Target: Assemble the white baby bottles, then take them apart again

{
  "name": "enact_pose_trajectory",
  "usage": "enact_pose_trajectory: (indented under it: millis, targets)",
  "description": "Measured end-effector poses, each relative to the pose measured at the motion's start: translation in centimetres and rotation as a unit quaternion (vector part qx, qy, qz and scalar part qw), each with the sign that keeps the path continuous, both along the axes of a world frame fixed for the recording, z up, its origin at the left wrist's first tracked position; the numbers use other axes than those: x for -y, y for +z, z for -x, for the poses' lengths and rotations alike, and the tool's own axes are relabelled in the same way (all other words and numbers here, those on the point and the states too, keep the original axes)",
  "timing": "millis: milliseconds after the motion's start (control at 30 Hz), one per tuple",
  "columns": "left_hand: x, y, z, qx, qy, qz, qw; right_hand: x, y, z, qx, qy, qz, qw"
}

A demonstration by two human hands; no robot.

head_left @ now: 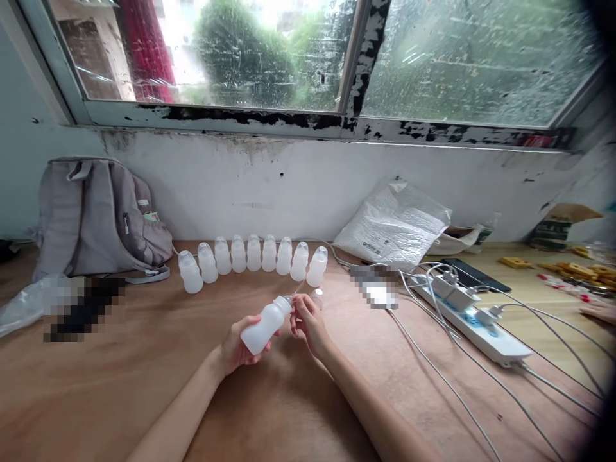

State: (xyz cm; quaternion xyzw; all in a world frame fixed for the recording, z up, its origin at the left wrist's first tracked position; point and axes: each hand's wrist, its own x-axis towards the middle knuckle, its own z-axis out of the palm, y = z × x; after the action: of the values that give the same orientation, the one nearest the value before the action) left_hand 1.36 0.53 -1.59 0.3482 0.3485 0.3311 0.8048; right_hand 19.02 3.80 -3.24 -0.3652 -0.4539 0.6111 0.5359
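Note:
My left hand (237, 346) is closed around a small white plastic bottle (266, 324), tilted with its top pointing up and to the right. My right hand (308, 321) pinches at the bottle's top, where a clear teat-like cap shows; a clear cap (316, 294) sits just beyond the fingers. Whether that cap is held or resting on the table I cannot tell. Behind the hands, several identical white bottles (253, 253) with clear caps stand in a curved row on the brown table (144, 385).
A grey backpack (96, 215) leans against the wall at the left. A white plastic bag (392, 224) lies at the back right. A white power strip (474, 321) with plugs and cables crosses the right side. Another person's hand (599, 312) shows at the far right edge.

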Motion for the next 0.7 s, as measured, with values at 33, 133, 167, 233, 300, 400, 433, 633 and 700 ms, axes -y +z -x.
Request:
enact_pose_trajectory:
  millis: [33, 133, 167, 233, 300, 400, 433, 633, 700]
  targets:
    - [0.0, -0.1, 0.0, -0.014, -0.012, 0.001, 1.0, 0.0, 0.2, -0.1, -0.008, 0.019, 0.015, 1.0]
    - [-0.1, -0.5, -0.1, -0.042, -0.029, 0.002, 0.999, -0.1, 0.4, -0.5, -0.04, 0.072, 0.057, 0.995]
    - [-0.1, -0.6, 0.0, -0.049, -0.03, 0.002, 0.998, -0.2, 0.5, -0.6, -0.052, 0.081, 0.065, 0.993]
    - [-0.1, -0.7, 0.1, -0.059, -0.034, -0.001, 0.998, -0.3, 0.5, -0.8, -0.073, 0.086, 0.074, 0.991]
    - [-0.1, -0.7, 0.3, -0.067, -0.038, -0.002, 0.997, -0.4, 0.5, -1.0, -0.088, 0.078, 0.08, 0.99]
    - [0.1, -0.4, 0.6, -0.076, -0.056, -0.001, 0.996, -0.3, 0.4, -1.3, -0.092, 0.065, 0.081, 0.99]
    - [0.2, -0.3, 0.7, -0.076, -0.062, -0.004, 0.995, -0.3, 0.4, -1.4, -0.089, 0.065, 0.076, 0.991]
    - [0.3, 0.0, 1.0, -0.054, -0.09, -0.021, 0.994, -0.3, 0.8, -1.9, -0.05, 0.051, 0.035, 0.997]
    - [0.1, -0.2, 1.1, -0.049, -0.096, -0.022, 0.994, -0.4, 0.9, -1.9, -0.045, 0.04, 0.023, 0.998]
